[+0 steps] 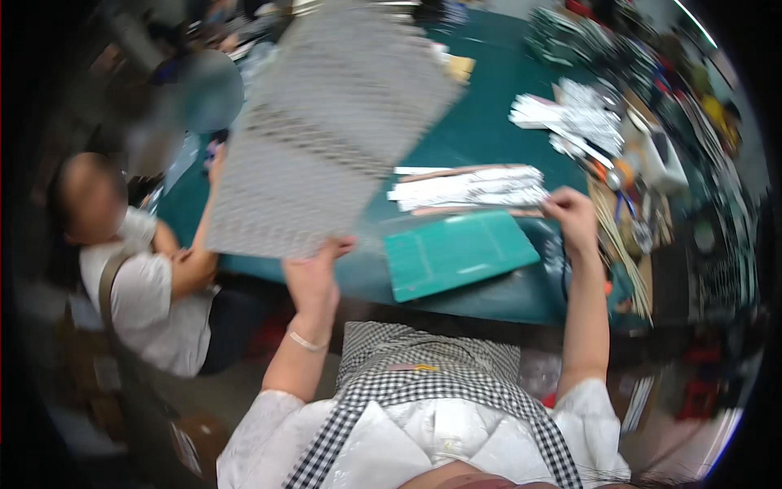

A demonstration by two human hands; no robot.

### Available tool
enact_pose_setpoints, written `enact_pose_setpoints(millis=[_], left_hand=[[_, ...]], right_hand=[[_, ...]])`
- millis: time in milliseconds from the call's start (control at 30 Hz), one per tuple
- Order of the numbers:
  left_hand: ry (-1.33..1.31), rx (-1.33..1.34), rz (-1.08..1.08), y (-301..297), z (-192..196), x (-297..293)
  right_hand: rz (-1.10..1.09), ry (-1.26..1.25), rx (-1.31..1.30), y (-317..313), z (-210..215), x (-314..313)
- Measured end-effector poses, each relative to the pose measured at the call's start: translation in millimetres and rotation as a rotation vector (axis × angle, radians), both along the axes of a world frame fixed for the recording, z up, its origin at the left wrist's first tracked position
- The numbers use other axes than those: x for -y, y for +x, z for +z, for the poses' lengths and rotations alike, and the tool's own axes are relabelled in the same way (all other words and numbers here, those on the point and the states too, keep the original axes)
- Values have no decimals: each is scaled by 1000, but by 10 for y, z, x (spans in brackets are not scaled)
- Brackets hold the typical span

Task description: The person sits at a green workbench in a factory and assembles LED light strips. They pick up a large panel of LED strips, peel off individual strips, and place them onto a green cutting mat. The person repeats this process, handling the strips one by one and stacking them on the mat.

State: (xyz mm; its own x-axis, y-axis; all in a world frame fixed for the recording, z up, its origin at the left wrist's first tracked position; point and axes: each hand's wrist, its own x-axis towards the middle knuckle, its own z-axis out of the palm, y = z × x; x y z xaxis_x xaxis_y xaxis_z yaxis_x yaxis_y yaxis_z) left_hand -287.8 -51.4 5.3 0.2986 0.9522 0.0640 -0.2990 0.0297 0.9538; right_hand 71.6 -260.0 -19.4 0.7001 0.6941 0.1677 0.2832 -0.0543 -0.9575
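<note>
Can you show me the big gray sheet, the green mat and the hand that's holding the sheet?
Big gray sheet (330, 134): head view, the middle of its bumpy face.
Green mat (458, 251): head view, near the middle of its top.
Left hand (313, 275): head view, the back of the hand.

A co-worker (142, 306) in a white short-sleeved top, a brown strap over one shoulder, sits at the left side of a dark green table (468, 122). Toward the table's far side lies a small yellow piece (462, 68). Along the right, a white box-like object (664, 159) stands near an orange round item (623, 169), with thin pale sticks (626, 257) nearer the front edge. A bright tube light (694, 22) shows at upper right.
</note>
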Motion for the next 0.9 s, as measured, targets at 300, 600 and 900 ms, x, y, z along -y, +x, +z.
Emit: enact_pose_setpoints(millis=[300,600,900], left_hand=[[-56,-68,-165,24,-232,31],[-132,-232,-537,148,-343,424],[-64,-124,-514,355,-191,187]], right_hand=[[-240,-345,626,204,-151,-281],[184,-3,-334,-415,206,-50],[240,-46,-348,-286,143,-27]])
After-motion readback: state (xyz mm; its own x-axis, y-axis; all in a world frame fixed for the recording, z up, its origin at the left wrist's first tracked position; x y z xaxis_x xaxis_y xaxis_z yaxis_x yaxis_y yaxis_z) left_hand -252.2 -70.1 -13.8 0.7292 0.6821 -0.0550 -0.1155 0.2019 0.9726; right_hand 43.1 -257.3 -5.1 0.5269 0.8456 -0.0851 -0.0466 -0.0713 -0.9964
